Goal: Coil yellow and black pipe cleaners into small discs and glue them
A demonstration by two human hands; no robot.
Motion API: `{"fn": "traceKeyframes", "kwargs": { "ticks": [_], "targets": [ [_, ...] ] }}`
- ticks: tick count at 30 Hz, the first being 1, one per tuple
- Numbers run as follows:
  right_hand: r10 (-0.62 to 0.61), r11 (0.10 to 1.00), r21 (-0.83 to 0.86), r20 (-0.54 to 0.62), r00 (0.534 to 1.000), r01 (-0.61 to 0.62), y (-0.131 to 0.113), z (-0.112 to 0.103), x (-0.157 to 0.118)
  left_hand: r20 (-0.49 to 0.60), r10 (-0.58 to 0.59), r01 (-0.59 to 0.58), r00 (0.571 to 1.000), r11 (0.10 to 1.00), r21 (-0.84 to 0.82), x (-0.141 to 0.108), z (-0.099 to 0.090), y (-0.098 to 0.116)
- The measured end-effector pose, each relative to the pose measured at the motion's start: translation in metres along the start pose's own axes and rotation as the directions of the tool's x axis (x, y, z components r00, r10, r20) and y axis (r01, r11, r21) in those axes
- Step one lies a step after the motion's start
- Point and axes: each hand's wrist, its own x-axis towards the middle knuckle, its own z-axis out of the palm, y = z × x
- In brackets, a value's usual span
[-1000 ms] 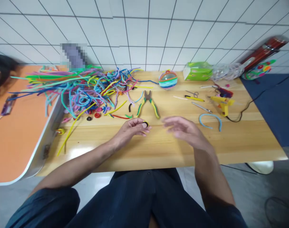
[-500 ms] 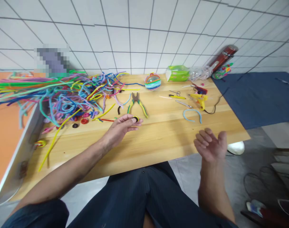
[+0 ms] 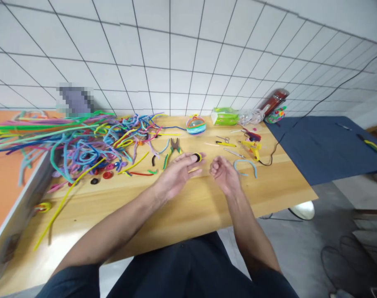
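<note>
My left hand (image 3: 176, 174) pinches a small round coil of black and yellow pipe cleaner (image 3: 197, 157) between thumb and fingers, above the middle of the wooden table. Close by on its right is my right hand (image 3: 226, 177), its fingers curled in, with nothing seen in them. The two hands are apart. Behind the left hand lie pliers (image 3: 175, 145) with green and yellow handles, partly covered by it. A curved light-blue pipe cleaner (image 3: 249, 161) rests just right of my right hand.
A tangled heap of coloured pipe cleaners (image 3: 83, 145) covers the left. A striped ball (image 3: 196, 125), green packet (image 3: 225, 116) and red flask (image 3: 275, 101) stand along the wall. A yellow glue gun (image 3: 255, 151) with a trailing cord, small scissors (image 3: 225, 139) and a yellow cutter (image 3: 225, 144) lie right.
My right hand has swung left from beyond the table's front edge to beside the left hand, its fingers curling in. The left hand has moved right with the coil. The view has shifted.
</note>
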Motion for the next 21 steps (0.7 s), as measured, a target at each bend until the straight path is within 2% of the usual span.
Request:
{"fn": "traceKeyframes", "kwargs": {
  "ticks": [2,7,10,21],
  "targets": [
    [-0.072,0.997,-0.042,-0.040,0.997,0.070,-0.009,0.007,0.009,-0.045,0.080,-0.078,0.996,0.996,0.036,0.004,-0.002,0.011],
    [-0.268,0.932,-0.239,0.045,0.962,0.271,-0.034,0.039,0.029,-0.040,0.260,-0.253,0.965,0.958,0.134,0.020,0.006,0.028],
    [-0.329,0.883,-0.327,0.077,0.941,0.336,-0.040,0.051,0.039,-0.033,0.330,-0.322,0.943,0.934,0.153,0.029,0.009,0.035],
    [-0.320,0.844,-0.402,0.152,0.935,0.354,-0.034,0.050,0.050,-0.008,0.290,-0.286,0.957,0.946,0.150,0.048,-0.005,0.033]
  ]
}}
